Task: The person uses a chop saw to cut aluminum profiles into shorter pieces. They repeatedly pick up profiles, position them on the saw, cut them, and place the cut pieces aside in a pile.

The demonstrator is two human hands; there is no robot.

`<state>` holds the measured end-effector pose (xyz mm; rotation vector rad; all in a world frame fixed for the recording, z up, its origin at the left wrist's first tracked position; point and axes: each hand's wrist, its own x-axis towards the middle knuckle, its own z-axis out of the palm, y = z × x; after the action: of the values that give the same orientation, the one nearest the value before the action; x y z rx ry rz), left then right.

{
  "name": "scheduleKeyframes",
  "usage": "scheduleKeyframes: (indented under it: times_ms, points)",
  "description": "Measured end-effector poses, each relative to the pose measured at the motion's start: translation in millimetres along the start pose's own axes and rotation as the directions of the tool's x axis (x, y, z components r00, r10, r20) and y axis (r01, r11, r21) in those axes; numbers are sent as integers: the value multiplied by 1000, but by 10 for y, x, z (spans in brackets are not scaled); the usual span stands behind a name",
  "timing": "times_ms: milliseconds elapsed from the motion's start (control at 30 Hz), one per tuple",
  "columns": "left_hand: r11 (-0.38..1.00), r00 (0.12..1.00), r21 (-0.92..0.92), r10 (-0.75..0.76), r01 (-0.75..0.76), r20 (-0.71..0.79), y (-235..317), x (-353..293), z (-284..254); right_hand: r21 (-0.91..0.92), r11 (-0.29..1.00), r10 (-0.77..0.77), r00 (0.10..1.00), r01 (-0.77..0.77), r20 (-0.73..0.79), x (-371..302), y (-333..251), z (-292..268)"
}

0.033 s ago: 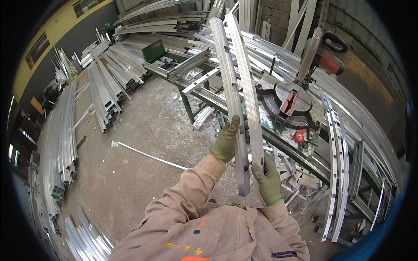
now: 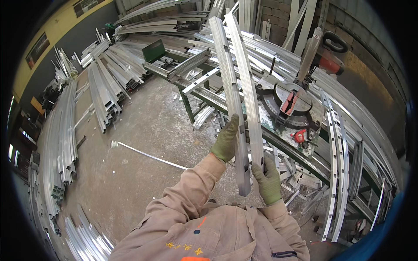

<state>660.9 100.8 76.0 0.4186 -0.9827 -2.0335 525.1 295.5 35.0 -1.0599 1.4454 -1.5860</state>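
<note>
My left hand (image 2: pixel 226 140), in a green work glove, is closed round a long silver aluminium profile (image 2: pixel 230 89) with dark slots along its side. A second, ribbed aluminium profile (image 2: pixel 249 82) runs beside it on the right, and my right hand (image 2: pixel 267 182), gloved too, grips it near its lower end. Both pieces point up and away from me, a narrow gap between them for much of their length. The left piece reaches lower, its near end in front of my chest. Some left fingers are hidden behind the profiles.
A mitre saw (image 2: pixel 300 89) with a red motor stands on the green-framed bench (image 2: pixel 287 150) at right. Slotted strips (image 2: pixel 334 174) lean beside it. Offcuts (image 2: pixel 300 178) lie beneath. Stacked profiles (image 2: pixel 61 135) cover the left floor; one thin strip (image 2: pixel 150 155) lies alone.
</note>
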Motion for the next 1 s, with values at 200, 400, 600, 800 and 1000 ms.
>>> scheduleKeyframes:
  times_ms: [200, 400, 600, 800, 1000]
  points:
    - [993, 996, 118, 39, -29, -79, 59, -11, 92, -135, 991, 3, 1000, -5, -16, -15, -60, 49]
    - [999, 999, -44, -26, 24, -48, 112, 127, -230, -191, 981, -65, 992, 44, -108, -47, -17, -179]
    - [977, 943, -9, 201, -211, -266, 160, 27, -1043, -165, 986, -78, 966, 38, -245, -305, 413, -755]
    - [996, 854, -60, 22, -62, -520, -640, -374, -1829, -285, 948, 133, 990, -141, -49, -532, 603, -645]
    - [937, 824, -343, -241, 61, -513, -1746, -800, -2346, -420, 870, 374, 901, -258, 221, -416, 793, 47]
